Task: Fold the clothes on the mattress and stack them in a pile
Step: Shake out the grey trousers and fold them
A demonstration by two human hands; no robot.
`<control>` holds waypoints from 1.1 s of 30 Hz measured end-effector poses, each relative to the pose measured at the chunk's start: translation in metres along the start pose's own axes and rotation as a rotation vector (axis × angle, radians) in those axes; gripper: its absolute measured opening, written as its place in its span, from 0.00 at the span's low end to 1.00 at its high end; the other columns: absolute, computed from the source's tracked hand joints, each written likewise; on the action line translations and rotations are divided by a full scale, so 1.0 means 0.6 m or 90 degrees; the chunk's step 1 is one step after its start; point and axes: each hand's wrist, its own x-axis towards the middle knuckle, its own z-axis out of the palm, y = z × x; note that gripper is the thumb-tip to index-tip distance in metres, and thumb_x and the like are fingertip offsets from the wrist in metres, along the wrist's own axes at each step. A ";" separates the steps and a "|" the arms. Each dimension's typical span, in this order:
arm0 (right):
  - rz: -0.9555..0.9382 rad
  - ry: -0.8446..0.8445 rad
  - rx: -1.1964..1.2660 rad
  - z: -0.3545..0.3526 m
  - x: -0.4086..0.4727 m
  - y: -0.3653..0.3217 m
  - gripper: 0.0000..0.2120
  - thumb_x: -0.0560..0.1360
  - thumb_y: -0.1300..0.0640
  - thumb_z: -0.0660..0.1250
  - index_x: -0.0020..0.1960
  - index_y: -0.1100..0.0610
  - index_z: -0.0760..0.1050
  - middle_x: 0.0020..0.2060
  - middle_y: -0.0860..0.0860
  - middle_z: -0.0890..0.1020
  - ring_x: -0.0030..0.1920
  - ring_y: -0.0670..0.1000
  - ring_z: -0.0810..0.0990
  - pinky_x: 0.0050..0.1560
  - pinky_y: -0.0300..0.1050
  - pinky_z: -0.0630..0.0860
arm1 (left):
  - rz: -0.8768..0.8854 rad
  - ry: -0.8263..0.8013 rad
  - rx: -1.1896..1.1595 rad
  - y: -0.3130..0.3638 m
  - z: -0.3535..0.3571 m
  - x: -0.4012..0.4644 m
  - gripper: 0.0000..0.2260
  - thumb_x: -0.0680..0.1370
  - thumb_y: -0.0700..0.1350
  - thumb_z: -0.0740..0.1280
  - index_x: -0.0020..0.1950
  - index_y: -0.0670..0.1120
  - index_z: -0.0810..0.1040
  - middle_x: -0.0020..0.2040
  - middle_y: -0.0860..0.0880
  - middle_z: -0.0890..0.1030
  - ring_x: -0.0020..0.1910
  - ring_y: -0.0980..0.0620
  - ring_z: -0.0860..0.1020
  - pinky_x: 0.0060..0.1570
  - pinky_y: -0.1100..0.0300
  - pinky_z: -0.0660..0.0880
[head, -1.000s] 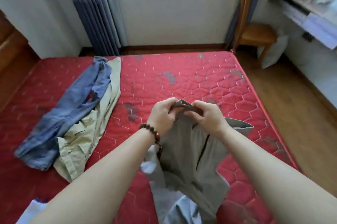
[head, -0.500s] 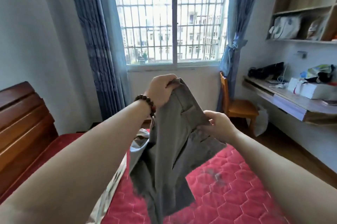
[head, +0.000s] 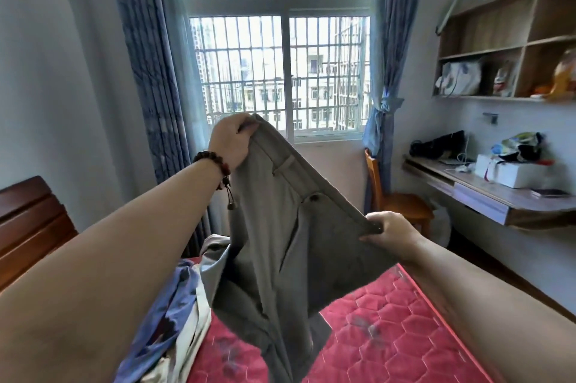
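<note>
A pair of grey trousers (head: 290, 258) hangs in the air above the red quilted mattress (head: 389, 336). My left hand (head: 232, 142), with a bead bracelet on the wrist, grips the upper end of the waistband. Lower and to the right, my right hand (head: 386, 231) pinches the other end of the waistband. The band slopes down from left to right, and the legs dangle toward the mattress. A blue garment (head: 162, 317) and a beige garment (head: 190, 342) lie crumpled on the mattress at the lower left, partly hidden by my left arm.
A wooden headboard (head: 28, 226) stands at the left. A barred window (head: 280, 71) with blue curtains fills the far wall. A wooden chair (head: 396, 198), a cluttered desk (head: 486, 192) and wall shelves (head: 505, 49) line the right side.
Both hands lifted the trousers off the mattress and drew apart along the waistband, the left rising high. The view tilted up from the mattress to the window.
</note>
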 end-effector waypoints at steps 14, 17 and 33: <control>-0.114 0.497 0.058 -0.178 0.078 -0.098 0.05 0.73 0.58 0.68 0.45 0.48 0.76 0.33 0.42 0.76 0.35 0.36 0.74 0.36 0.31 0.68 | -0.018 0.146 -0.016 -0.078 -0.088 0.015 0.08 0.79 0.44 0.65 0.40 0.50 0.77 0.35 0.55 0.76 0.35 0.59 0.72 0.39 0.63 0.68; -0.086 0.523 0.070 -0.160 0.080 -0.093 0.05 0.73 0.57 0.70 0.45 0.48 0.77 0.36 0.46 0.79 0.38 0.41 0.76 0.42 0.36 0.70 | -0.066 0.110 -0.039 -0.107 -0.072 -0.016 0.07 0.79 0.43 0.65 0.50 0.44 0.82 0.44 0.48 0.81 0.45 0.50 0.78 0.48 0.58 0.73; -0.075 0.540 0.178 -0.215 0.073 -0.102 0.06 0.74 0.56 0.70 0.40 0.48 0.78 0.36 0.41 0.81 0.38 0.40 0.77 0.39 0.32 0.71 | -0.081 0.154 -0.135 -0.104 -0.070 -0.010 0.06 0.78 0.44 0.67 0.51 0.46 0.83 0.42 0.53 0.82 0.36 0.67 0.74 0.36 0.77 0.69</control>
